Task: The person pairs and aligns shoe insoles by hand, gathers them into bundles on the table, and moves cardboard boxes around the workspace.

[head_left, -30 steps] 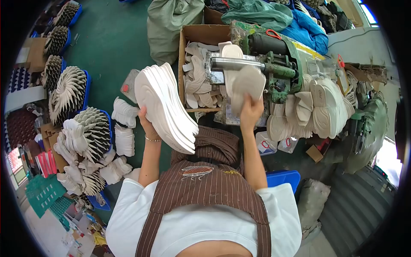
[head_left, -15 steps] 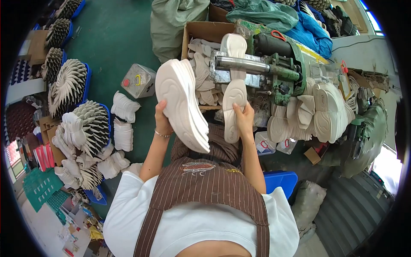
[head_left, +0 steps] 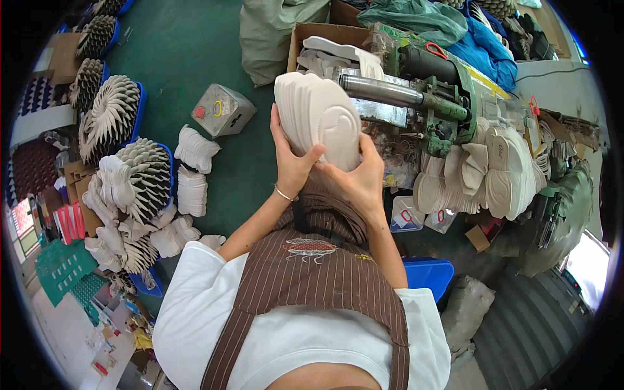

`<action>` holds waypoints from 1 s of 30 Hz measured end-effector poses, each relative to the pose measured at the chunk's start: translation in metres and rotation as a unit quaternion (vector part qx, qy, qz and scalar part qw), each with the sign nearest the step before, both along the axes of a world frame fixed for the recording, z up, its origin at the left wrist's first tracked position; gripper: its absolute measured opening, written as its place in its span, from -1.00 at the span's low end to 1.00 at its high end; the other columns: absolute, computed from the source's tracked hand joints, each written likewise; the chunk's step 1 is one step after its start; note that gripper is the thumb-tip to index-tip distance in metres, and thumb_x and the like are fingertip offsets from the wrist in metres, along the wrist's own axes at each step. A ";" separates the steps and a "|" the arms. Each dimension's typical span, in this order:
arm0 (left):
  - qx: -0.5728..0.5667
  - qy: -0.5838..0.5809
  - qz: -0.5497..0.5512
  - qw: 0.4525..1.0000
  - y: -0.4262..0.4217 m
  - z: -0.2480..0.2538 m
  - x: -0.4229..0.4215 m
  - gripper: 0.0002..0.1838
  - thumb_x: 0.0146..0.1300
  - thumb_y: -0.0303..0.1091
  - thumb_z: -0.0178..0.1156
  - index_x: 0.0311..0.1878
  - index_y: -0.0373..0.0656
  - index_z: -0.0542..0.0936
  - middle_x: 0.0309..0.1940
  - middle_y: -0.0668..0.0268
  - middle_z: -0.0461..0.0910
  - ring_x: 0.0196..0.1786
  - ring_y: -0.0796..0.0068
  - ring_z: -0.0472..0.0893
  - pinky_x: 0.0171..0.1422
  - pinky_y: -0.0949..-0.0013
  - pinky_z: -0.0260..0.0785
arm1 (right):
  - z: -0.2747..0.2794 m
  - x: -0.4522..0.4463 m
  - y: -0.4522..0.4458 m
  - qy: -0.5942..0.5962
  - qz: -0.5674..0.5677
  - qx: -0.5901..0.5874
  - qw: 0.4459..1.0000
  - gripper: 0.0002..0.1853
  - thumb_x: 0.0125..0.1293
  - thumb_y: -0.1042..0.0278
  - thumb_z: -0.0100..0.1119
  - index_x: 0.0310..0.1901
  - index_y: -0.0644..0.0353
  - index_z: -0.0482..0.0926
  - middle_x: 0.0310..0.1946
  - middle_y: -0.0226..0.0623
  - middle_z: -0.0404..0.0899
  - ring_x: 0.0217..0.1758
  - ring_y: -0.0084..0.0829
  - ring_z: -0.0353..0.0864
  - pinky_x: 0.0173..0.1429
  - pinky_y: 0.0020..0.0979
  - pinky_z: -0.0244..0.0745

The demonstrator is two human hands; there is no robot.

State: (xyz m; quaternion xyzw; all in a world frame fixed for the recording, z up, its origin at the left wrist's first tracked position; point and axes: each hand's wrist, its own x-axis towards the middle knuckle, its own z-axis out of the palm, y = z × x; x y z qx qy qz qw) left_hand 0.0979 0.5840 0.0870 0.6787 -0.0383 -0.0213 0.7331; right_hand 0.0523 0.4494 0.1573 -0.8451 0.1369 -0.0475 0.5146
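A thick stack of cream-white insoles (head_left: pixel 318 117) is held up in front of me, its upper ends fanned apart. My left hand (head_left: pixel 292 159) wraps the stack's left side, thumb across the front. On the lower right edge, my right hand (head_left: pixel 363 177) is closed on the same stack, its thumb near the left thumb. A raised oval outline shows on the front insole; its lower end is hidden behind my hands. Just beyond stands a green machine with a shiny metal roller (head_left: pixel 383 91). A cardboard box (head_left: pixel 325 30) behind the stack contains more white pieces.
Bundled insoles (head_left: pixel 510 172) hang at the right of the machine. On the green floor at left are a metal can (head_left: pixel 224 110), white bundles (head_left: pixel 192 192) and blue trays (head_left: pixel 166 156) with spiralled insole stacks. A blue bin (head_left: pixel 429 276) is beside my right elbow.
The single insole in my right hand has come off the machine and joined the left-hand stack. Both hands have come together on the stack, which has moved right and turned.
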 end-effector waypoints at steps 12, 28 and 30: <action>-0.159 0.089 -0.040 0.983 -0.002 0.012 0.001 0.04 -0.14 -0.41 0.49 0.33 -0.31 -0.02 0.16 0.13 0.29 0.19 0.34 0.37 0.29 0.28 0.23 | -0.025 -0.019 -0.016 -0.029 -0.142 0.300 0.943 -0.54 -0.02 0.60 0.38 -0.05 0.32 0.43 -0.16 -0.25 0.57 -0.10 -0.49 0.53 0.04 -0.47 0.41; -0.198 0.122 0.117 0.966 0.056 -0.006 0.037 -0.48 0.14 -0.34 0.21 0.15 -0.27 0.31 0.02 0.27 0.42 0.04 0.46 0.43 0.17 0.38 0.25 | -0.126 -0.063 -0.041 -0.020 -0.297 0.363 0.883 -0.70 0.04 0.63 0.27 -0.13 0.37 0.53 -0.17 -0.31 0.57 -0.11 -0.48 0.52 0.04 -0.46 0.37; -0.199 0.128 0.113 0.965 0.062 -0.003 0.041 -0.47 0.14 -0.33 0.20 0.16 -0.26 0.30 0.02 0.27 0.42 0.04 0.46 0.43 0.17 0.38 0.25 | -0.138 -0.028 -0.062 -0.015 -0.282 0.333 0.900 -0.72 0.04 0.61 0.28 -0.16 0.36 0.55 -0.21 -0.32 0.58 -0.15 -0.49 0.53 0.03 -0.46 0.37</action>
